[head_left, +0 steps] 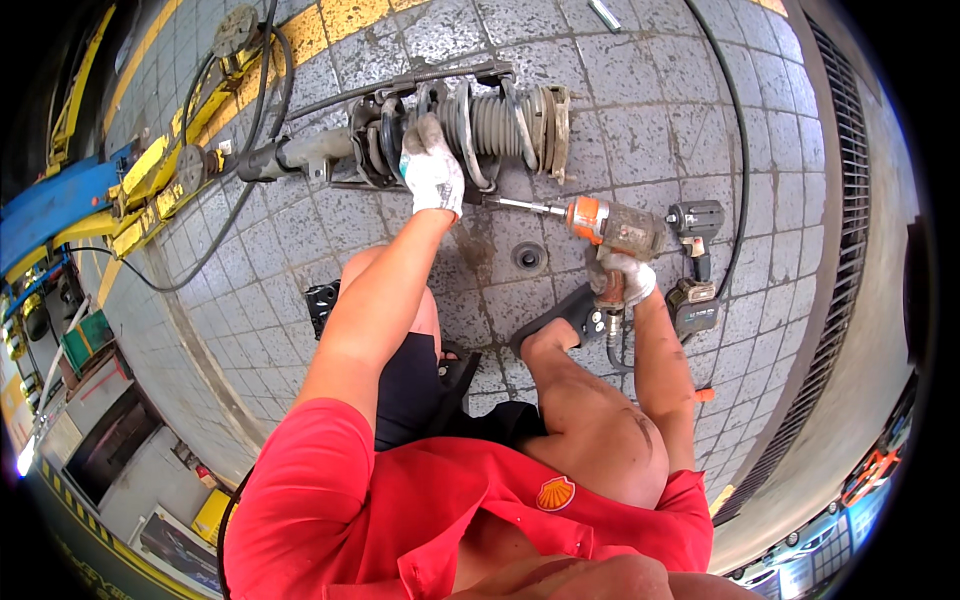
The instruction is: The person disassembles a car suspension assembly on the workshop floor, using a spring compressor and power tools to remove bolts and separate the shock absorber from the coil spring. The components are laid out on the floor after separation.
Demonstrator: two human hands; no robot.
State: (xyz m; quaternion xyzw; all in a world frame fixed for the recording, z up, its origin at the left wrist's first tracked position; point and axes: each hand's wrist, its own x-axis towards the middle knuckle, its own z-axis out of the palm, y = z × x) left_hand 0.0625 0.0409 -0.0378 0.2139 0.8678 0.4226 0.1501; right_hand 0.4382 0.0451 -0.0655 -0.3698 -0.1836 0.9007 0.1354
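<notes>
A car strut with a coil spring (455, 125) lies on its side on the tiled floor, clamped in a spring compressor. My left hand (432, 165), in a white glove, rests on the spring's coils and grips them. My gloved right hand (622, 275) holds the handle of an orange air impact wrench (612, 228). The wrench's long extension bar (525, 206) points left toward the compressor beside my left hand. An air hose runs down from the wrench's handle.
A black cordless impact driver (695, 225) with its battery (695, 305) lies right of the wrench. A round floor drain (528, 257) sits below the bar. Yellow lift arms (165, 175) and hoses lie to the left. A long grate (835, 250) runs along the right.
</notes>
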